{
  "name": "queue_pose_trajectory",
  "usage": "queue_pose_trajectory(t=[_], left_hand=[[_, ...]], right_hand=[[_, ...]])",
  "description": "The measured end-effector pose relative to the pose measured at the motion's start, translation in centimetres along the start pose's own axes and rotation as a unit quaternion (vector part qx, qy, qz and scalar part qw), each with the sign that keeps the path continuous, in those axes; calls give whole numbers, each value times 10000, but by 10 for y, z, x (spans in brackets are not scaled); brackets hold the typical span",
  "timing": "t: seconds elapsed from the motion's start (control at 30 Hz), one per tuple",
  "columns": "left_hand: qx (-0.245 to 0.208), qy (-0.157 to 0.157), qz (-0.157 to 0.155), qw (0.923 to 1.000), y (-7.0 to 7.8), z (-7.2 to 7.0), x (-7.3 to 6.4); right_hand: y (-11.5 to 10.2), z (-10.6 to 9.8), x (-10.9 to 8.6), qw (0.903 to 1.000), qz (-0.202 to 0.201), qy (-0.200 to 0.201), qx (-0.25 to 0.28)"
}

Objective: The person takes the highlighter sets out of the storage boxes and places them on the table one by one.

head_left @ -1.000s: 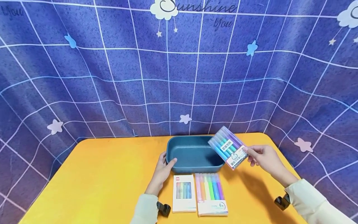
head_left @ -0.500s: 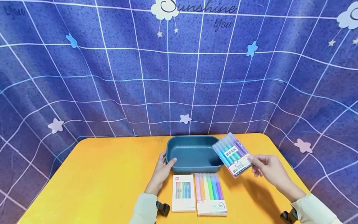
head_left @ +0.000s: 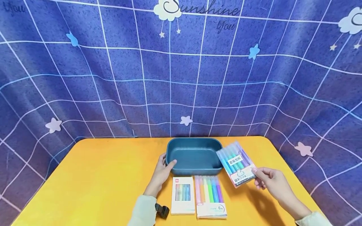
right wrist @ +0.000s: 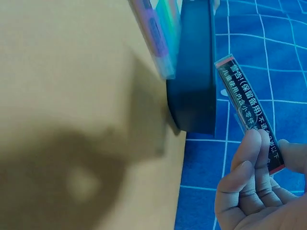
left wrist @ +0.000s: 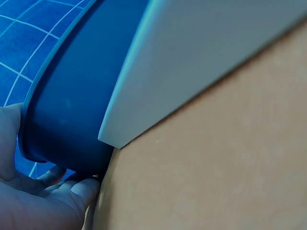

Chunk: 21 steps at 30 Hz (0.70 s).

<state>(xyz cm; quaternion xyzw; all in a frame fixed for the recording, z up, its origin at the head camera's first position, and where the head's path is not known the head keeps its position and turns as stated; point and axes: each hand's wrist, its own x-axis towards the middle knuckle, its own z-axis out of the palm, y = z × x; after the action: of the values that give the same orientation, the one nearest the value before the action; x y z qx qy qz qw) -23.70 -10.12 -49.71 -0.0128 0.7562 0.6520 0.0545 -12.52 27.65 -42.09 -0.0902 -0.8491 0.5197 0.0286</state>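
Note:
My left hand [head_left: 161, 172] grips the left end of a dark blue bin [head_left: 195, 172], thumb over the rim and the other fingers on its outside. In the left wrist view, fingertips curl below the bin's wall [left wrist: 72, 115]. My right hand [head_left: 275, 182] pinches the lower right corner of a clear pack of highlighters [head_left: 236, 164], in blue, green and purple, with a white label. The pack is tilted, above the table and overlapping the bin's right front corner in the head view. The right wrist view shows its narrow black printed end [right wrist: 247, 105] between thumb and fingers.
A white box of pens with a window [head_left: 182, 205] lies in front of the bin. Right beside it is a clear pack of several rainbow-coloured pens [head_left: 210, 196]. The yellow table [head_left: 107, 175] ends at a blue gridded curtain [head_left: 169, 94] behind.
My right hand has brought the highlighter pack lower and toward me, away from over the bin's right end. The left hand has kept its hold on the bin. The head view has shifted slightly.

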Motion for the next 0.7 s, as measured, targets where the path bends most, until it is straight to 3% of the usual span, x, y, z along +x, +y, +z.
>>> queue_pose_trajectory(t=[0.27, 0.7], left_hand=[[-35, -20, -12, 10000, 0, -1, -1], [-79, -2, -72, 9999, -2, -1, 1]], right_hand=[[12, 2, -11, 9981, 434, -209, 379], [35, 4, -32, 9919, 808, -692, 696]])
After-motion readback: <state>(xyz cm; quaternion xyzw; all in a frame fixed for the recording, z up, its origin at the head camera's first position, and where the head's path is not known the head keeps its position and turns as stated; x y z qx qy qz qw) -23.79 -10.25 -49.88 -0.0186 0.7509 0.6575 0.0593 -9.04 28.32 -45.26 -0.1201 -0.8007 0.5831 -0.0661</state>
